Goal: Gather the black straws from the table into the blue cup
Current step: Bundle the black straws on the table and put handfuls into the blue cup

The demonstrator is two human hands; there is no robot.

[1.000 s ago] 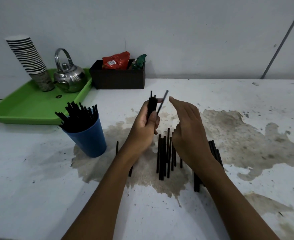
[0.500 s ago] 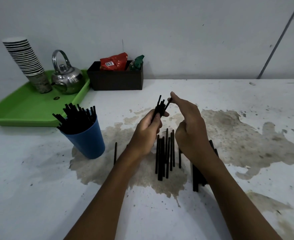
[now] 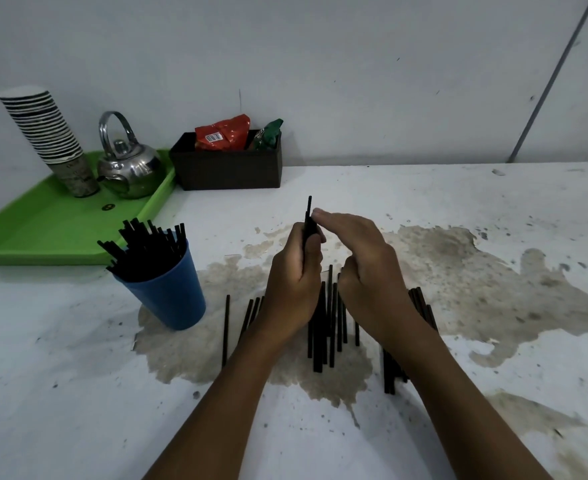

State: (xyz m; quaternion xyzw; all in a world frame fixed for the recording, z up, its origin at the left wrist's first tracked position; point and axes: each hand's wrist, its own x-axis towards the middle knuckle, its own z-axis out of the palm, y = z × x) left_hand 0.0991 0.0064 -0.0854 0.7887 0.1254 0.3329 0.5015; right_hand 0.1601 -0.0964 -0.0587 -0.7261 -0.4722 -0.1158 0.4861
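Left hand [image 3: 297, 271] grips a small upright bundle of thin black plastic straws [image 3: 308, 220] above the stained white tabletop [image 3: 458, 202]. Right hand [image 3: 361, 258] pinches the bundle's top. More straws lie loose beneath; the blue plastic cup [image 3: 167, 292] stands near, already well filled. Light, stiff, slippery: best gripped mid-length.

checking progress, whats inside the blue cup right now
The blue cup holds a dense bunch of black straws that stick out above its rim, leaning left. Its opaque wall hides their lower ends and anything else at the bottom.
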